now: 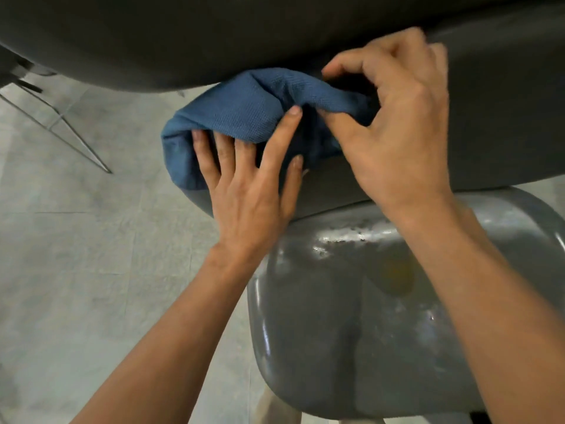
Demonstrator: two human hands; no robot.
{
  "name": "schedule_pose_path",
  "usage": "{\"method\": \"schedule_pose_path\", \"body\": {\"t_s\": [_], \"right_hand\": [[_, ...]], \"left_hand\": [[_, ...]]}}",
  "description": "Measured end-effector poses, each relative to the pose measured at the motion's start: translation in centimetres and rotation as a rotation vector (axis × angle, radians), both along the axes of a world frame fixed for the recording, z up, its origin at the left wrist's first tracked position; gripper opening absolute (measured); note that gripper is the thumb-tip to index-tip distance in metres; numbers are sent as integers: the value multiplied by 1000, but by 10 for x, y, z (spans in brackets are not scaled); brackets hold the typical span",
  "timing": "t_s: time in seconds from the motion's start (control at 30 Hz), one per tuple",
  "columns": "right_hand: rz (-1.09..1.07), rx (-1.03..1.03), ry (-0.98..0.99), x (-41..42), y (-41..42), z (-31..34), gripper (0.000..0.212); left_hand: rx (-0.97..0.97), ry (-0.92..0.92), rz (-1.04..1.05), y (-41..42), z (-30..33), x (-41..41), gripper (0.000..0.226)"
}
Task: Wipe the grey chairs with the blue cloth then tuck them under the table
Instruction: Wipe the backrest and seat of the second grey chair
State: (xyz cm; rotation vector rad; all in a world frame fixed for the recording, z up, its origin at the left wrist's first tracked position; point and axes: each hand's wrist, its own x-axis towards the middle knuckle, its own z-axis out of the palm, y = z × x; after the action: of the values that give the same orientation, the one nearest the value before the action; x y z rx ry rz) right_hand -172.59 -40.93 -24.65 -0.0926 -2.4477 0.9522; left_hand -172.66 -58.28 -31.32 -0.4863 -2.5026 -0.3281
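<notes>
A blue cloth (244, 114) lies bunched on the top edge of a grey chair's backrest (504, 117). My left hand (247, 191) presses on the cloth's near side with straight, spread fingers. My right hand (394, 123) pinches a fold of the cloth between thumb and curled fingers. The chair's glossy grey seat (336, 332) is below my arms, with a bright streak and a yellowish spot on it.
A dark tabletop (183, 35) fills the top of the view, just above the cloth. Thin metal legs of another chair (61, 123) stand at the left on the pale tiled floor (76, 255).
</notes>
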Motion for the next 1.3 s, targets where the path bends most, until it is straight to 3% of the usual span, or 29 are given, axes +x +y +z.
{"method": "schedule_pose_path", "body": {"t_s": [0.17,0.3,0.4,0.5,0.57,0.7,0.97,1.1,1.3], "right_hand": [[-119,208,-73,7,35,-11,68],[-71,288,-20,13,47,-31,71],[-86,274,19,16,54,-45,64],[-133,267,7,21,54,-59,62],[-140,247,-17,23,52,-63,62],[-163,244,-31,21,51,-63,64],[-264,176,-112,27,67,-73,75],[-287,103,-155,35,75,-89,82],[-273,75,-218,46,81,-114,89]], "left_hand": [[-237,241,-30,-29,-30,-11,52],[-386,286,-68,-50,-64,-5,54],[-558,153,-216,-77,-106,13,62],[-697,-197,-368,-98,-132,23,82],[-627,-261,-355,-92,-124,24,75],[-469,-43,-292,-56,-79,21,55],[-308,218,-198,12,12,-28,51],[-424,282,-298,8,-24,-27,60],[-835,-6,-587,-28,-120,-3,67]]}}
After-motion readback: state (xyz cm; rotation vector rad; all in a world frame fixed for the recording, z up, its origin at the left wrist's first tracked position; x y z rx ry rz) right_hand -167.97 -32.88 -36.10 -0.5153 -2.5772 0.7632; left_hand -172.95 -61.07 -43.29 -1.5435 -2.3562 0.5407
